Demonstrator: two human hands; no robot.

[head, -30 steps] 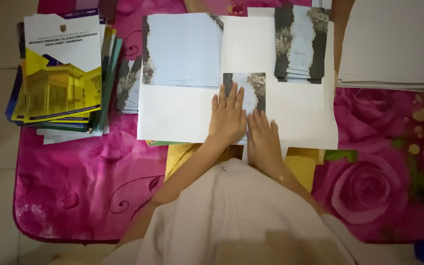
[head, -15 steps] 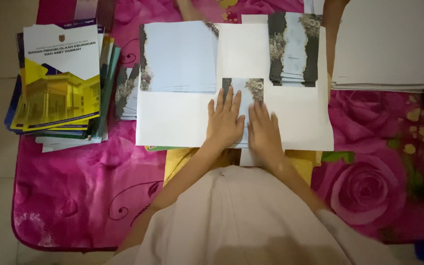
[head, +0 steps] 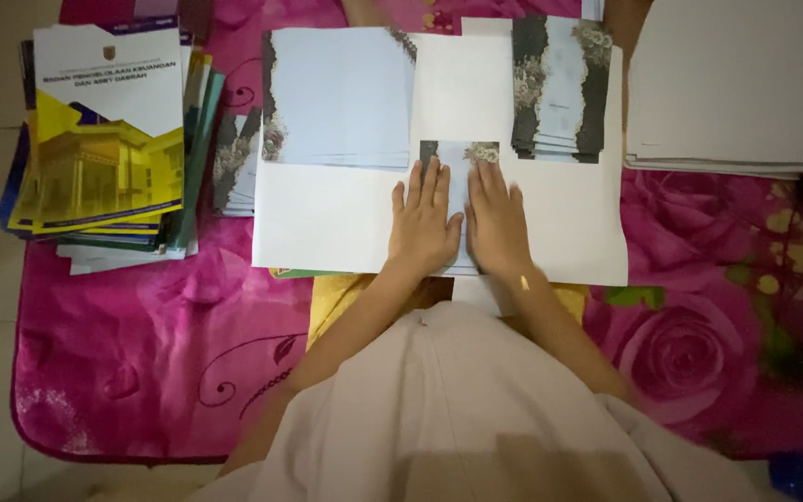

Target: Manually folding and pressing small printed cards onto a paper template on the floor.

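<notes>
A pink rose-patterned blanket (head: 123, 372) covered the floor, its left and lower edges showing against pale tiles, with bare cloth open at the lower left and lower right. On it lay a large white sheet (head: 336, 228), its lower edge just ahead of the person's lap. A stack of white paper (head: 727, 93) sat at the upper right, well apart from the hands, its left edge near the sheet's right edge. At the far left stood a pile of yellow-and-blue booklets (head: 109, 139), its right edge near the sheet but not touching it. A stack of pale blue cards (head: 336, 98) rested on the sheet's upper left part, and a stack of dark-bordered floral cards (head: 559, 88) on its upper right, with a strip of bare white between them. In that strip's lower end lay a small folded card (head: 458, 163), mostly hidden. The left hand (head: 425, 223) and the right hand (head: 496, 223) lay flat side by side on it, fingers stretched, pressing down and gripping nothing; whether the thumbs touched was hard to tell.
</notes>
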